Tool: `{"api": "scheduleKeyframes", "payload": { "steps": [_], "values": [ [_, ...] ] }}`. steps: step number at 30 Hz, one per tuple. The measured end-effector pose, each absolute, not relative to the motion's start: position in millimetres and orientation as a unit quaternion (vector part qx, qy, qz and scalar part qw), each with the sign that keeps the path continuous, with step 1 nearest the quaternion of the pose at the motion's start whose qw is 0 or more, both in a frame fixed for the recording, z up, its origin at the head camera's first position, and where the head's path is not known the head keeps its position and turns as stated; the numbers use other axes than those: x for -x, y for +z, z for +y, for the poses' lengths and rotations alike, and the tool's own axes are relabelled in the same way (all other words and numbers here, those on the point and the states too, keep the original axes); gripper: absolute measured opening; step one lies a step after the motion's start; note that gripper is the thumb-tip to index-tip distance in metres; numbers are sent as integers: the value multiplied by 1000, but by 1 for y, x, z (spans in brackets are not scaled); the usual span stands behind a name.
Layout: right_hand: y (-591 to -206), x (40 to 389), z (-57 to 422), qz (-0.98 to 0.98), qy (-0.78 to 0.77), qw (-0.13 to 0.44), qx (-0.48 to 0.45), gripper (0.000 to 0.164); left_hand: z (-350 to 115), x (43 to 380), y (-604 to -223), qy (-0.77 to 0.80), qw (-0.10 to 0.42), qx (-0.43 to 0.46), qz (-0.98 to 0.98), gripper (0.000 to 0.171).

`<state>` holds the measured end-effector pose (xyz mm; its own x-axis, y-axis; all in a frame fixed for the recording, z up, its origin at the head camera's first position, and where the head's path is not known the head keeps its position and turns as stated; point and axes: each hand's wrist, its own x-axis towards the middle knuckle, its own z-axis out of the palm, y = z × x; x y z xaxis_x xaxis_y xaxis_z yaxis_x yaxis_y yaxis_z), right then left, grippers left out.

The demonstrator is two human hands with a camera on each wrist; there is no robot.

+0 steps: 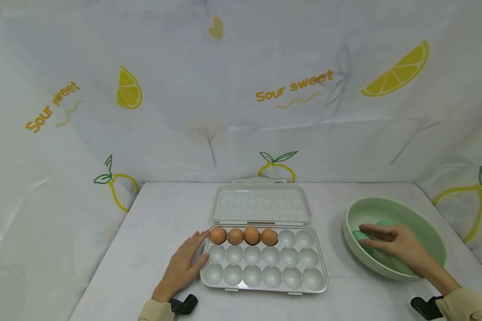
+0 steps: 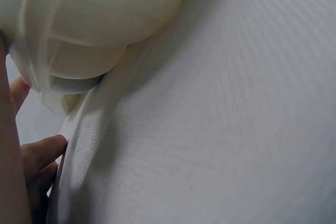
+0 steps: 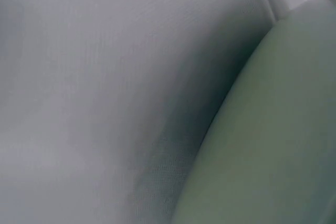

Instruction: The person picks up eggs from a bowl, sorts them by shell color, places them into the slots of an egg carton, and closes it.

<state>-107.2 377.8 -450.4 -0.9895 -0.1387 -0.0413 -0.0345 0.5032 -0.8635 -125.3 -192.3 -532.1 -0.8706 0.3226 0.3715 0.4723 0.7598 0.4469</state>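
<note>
An open white egg tray [image 1: 265, 267] lies in the middle of the table, its clear lid [image 1: 261, 204] folded back. Several brown eggs [image 1: 243, 236] fill the left of its back row; the other cups are bare. My left hand [image 1: 182, 265] rests flat on the cloth with its fingers against the tray's left edge. In the left wrist view the tray's underside [image 2: 94, 19] and my fingers [image 2: 42, 150] show close up. My right hand [image 1: 389, 240] reaches into a pale green bowl [image 1: 425, 223], its fingers and thumb around a green egg [image 1: 358, 236].
The bowl stands at the table's right, and the right wrist view shows its outer wall [image 3: 273, 129] up close. Another green egg [image 1: 383, 223] lies behind my right hand. A white lemon-print cloth [image 1: 241, 89] covers the table and hangs behind and on both sides.
</note>
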Motion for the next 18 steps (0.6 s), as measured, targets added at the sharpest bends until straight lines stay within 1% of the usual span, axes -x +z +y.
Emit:
{"api": "scheduleKeyframes", "payload": {
  "steps": [4, 10, 18],
  "values": [
    [-456, 110, 376, 867, -491, 42, 81, 50, -192, 126, -531, -268, 142, 218, -928, 62],
    [-467, 113, 378, 872, -468, 15, 140, 43, -191, 127, -531, -267, 141, 220, -928, 61],
    [-468, 116, 375, 910, -394, 1, 127, 41, -191, 127, -530, -271, 142, 222, -926, 62]
  ]
}}
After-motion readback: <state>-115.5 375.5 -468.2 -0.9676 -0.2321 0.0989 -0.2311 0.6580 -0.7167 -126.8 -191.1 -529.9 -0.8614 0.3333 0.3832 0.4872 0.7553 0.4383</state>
